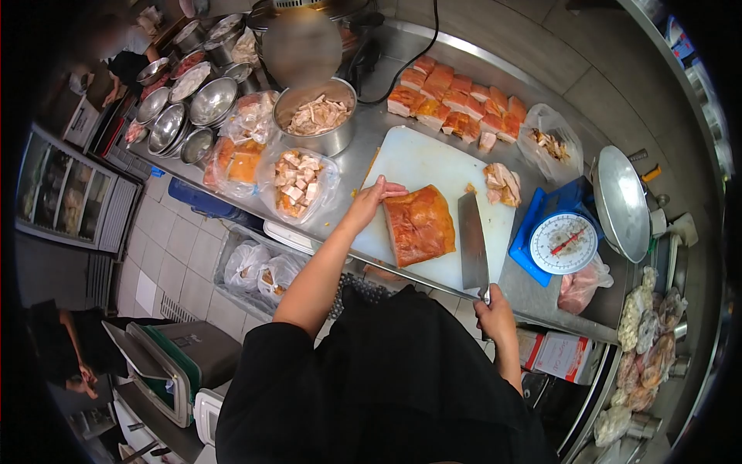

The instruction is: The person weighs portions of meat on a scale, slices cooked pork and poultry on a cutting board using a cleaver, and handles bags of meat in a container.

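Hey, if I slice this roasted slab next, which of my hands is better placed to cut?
Probably your right hand: it grips the knife, whose blade lies just right of the slab. Your left hand holds no tool; its fingers sit at the slab's left edge, better suited to steadying.

The only view came from a camera on the person's head; it faced forward and steeply down over the black top onto the desk, close above the left hand and right hand; its wide lens bowed straight edges, darkened the corners and reached the tiled floor at the left.
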A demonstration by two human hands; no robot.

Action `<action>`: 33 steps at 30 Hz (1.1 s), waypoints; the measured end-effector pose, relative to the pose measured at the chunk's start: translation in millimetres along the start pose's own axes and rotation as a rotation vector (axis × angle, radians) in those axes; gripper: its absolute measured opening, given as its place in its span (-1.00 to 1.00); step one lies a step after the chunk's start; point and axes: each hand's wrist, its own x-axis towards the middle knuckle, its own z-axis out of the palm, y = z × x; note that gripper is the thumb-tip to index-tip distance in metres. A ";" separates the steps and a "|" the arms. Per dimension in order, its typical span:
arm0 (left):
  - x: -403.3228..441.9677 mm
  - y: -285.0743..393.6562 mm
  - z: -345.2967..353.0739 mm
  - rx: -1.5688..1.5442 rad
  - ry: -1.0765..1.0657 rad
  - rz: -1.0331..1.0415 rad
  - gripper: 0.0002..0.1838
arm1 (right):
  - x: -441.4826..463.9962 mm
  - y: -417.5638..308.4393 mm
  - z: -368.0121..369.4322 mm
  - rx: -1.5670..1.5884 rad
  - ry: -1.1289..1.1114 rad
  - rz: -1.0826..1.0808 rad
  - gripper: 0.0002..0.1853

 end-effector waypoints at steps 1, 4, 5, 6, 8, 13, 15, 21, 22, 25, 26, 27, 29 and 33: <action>0.1 0.1 0.1 0.008 -0.001 0.007 -0.20 | -2.3 -6.8 -1.9 0.006 0.014 0.020 -0.74; 1.6 -5.2 -3.5 0.018 -0.024 -0.011 -0.22 | -2.2 -9.5 -4.1 0.018 0.063 -0.171 -0.78; 1.0 -5.8 -3.4 0.016 -0.024 -0.012 -0.22 | -4.0 -20.8 -7.3 0.017 0.062 -0.169 -0.78; 0.4 -5.8 -3.7 0.019 -0.027 -0.005 -0.22 | -9.1 -40.9 -12.2 -0.024 0.036 -0.145 -0.74; -10.3 -13.8 -3.2 0.020 -0.032 0.002 -0.22 | -24.8 -63.0 -10.9 -0.065 0.010 -0.119 -0.70; 3.2 -9.5 -4.2 0.027 -0.035 0.028 -0.23 | -16.8 -97.1 -12.2 -0.305 -0.031 -0.272 -0.68; 0.2 -5.9 -4.1 0.045 -0.038 0.037 -0.23 | -18.6 -103.0 -8.2 -0.339 -0.040 -0.303 -0.71; -1.2 -4.2 -0.2 0.034 -0.023 0.031 -0.26 | -20.1 -109.5 -4.0 -0.373 -0.024 -0.311 -0.71; -1.2 -4.0 0.5 0.012 0.000 0.029 -0.27 | -20.6 -109.1 -4.0 -0.379 -0.021 -0.320 -0.71; 0.1 -7.4 -1.9 0.036 -0.009 0.048 -0.27 | -17.5 -100.6 0.1 -0.366 -0.002 -0.333 -0.69; -1.3 -5.1 -1.0 0.035 -0.010 0.047 -0.27 | -17.3 -99.5 1.2 -0.366 -0.002 -0.331 -0.69; -2.2 -2.2 -0.6 0.038 -0.014 0.053 -0.27 | -16.7 -99.2 2.0 -0.369 0.001 -0.340 -0.69; -1.1 -4.2 0.2 0.039 -0.026 0.060 -0.26 | -18.0 -99.5 1.9 -0.372 0.010 -0.345 -0.69; 2.4 -7.6 -3.9 0.091 -0.030 0.060 -0.36 | -18.0 -100.7 2.7 -0.388 0.004 -0.342 -0.68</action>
